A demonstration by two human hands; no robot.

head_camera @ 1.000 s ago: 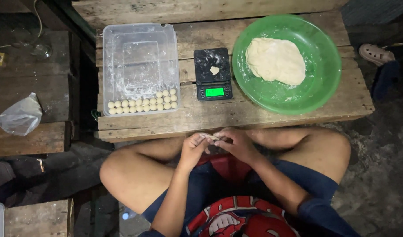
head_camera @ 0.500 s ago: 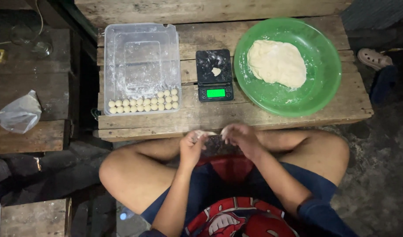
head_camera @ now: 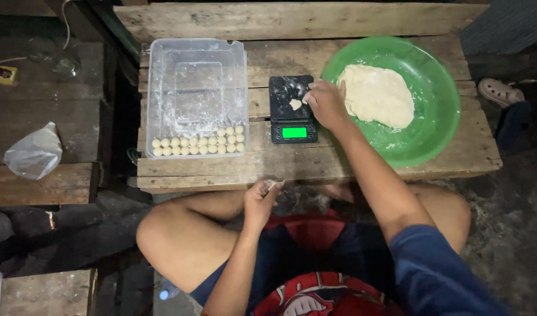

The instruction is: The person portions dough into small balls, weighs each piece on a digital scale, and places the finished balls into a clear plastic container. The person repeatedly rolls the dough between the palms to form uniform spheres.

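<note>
While the right hand reaches forward over the worktop, its fingertips pinch at a small piece of dough lying on the black platform of a digital scale, whose display glows green at the near edge. Whether the fingers actually grip that piece or only touch it, I cannot tell. Lower down, at the near edge of the planks and above the lap, the left hand is curled around a small pale lump, held between thumb and fingertips.

Just to the right of the scale sits a wide green bowl, dusted with flour, holding a large flattened mass of dough; the right hand's knuckles lie close to that bowl's left rim. To the left of the scale stands a clear plastic container, floured inside, with two neat rows of small dough balls lined along its near wall.

Further out, on a darker wooden bench to the left, lies a crumpled clear plastic bag. At the far right, on the ground beyond the planks, a sandal shows
</note>
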